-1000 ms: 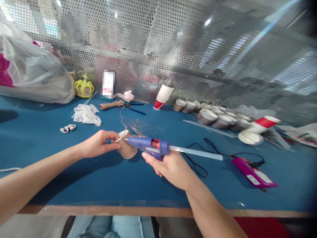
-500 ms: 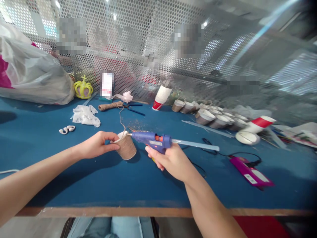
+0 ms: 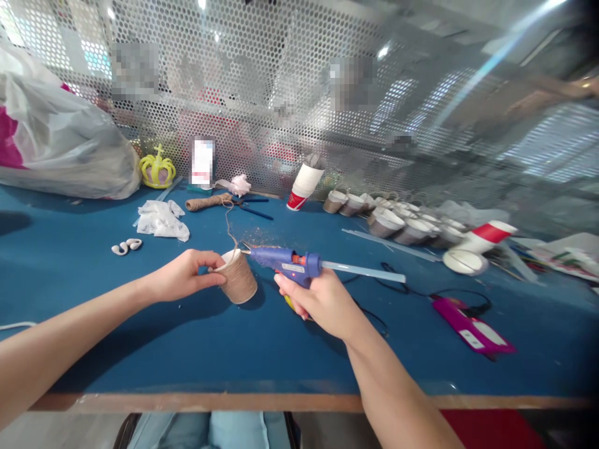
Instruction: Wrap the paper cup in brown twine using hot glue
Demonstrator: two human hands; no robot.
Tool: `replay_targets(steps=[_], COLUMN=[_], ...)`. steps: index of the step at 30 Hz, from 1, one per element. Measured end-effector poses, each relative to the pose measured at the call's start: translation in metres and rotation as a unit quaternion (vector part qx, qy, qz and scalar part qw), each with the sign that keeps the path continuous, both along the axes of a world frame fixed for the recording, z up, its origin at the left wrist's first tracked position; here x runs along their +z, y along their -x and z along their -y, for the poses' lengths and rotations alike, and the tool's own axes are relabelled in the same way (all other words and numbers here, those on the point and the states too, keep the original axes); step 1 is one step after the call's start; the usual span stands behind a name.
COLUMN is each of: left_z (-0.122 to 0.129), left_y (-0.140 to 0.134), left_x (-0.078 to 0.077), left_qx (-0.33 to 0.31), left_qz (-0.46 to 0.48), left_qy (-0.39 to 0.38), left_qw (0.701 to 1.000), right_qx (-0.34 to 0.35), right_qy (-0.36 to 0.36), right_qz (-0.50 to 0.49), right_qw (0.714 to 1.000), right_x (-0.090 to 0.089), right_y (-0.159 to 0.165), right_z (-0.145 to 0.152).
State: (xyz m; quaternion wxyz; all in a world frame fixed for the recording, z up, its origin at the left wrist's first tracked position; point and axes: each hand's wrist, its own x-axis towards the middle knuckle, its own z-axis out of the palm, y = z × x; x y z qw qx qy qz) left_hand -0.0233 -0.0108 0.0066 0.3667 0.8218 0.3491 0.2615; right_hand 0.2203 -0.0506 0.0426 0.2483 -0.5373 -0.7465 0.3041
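Observation:
My left hand pinches the rim of a paper cup wrapped in brown twine, which is tilted above the blue table. A blue hot glue gun is gripped in my right hand, its nozzle at the cup's upper edge. A clear glue stick sticks out of the gun's back. From the cup's rim a strand of twine runs back to a twine bundle. Whether the nozzle touches the cup I cannot tell.
Scissors lie by the twine bundle. Stacked paper cups and several wrapped cups stand along the perforated metal screen. At right is a purple power strip; at left, a plastic bag, a yellow crown and white earbuds.
Both hands hold nearly the same pose. The glue gun has shifted very slightly, with its glue stick's end a little further left. The view has moved slightly.

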Motion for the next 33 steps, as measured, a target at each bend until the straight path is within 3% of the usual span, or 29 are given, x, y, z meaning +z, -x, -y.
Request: replay_targets(steps=[20,27,29,33], left_z=[-0.001,0.000,0.001,0.000], left_y=[0.001,-0.001,-0.001,0.000], left_x=[-0.002,0.000,0.001,-0.001], left_qx=[-0.005,0.007,0.008,0.006], left_qz=[0.005,-0.002,-0.003,0.003], left_qy=[0.005,0.008,0.010,0.007], left_qw=[1.000,1.000,1.000,1.000], right_qx=[0.012,-0.009,-0.039,-0.173], right_qy=[0.031,0.078,0.082,0.073], right_qz=[-0.041,-0.170,-0.201,-0.176], right_qw=[0.999,0.982,0.975,0.966], right_x=[0.003,0.002,0.004,0.003], right_y=[0.002,-0.008,-0.014,-0.026], right_z=[0.004,-0.011,-0.025,-0.066])
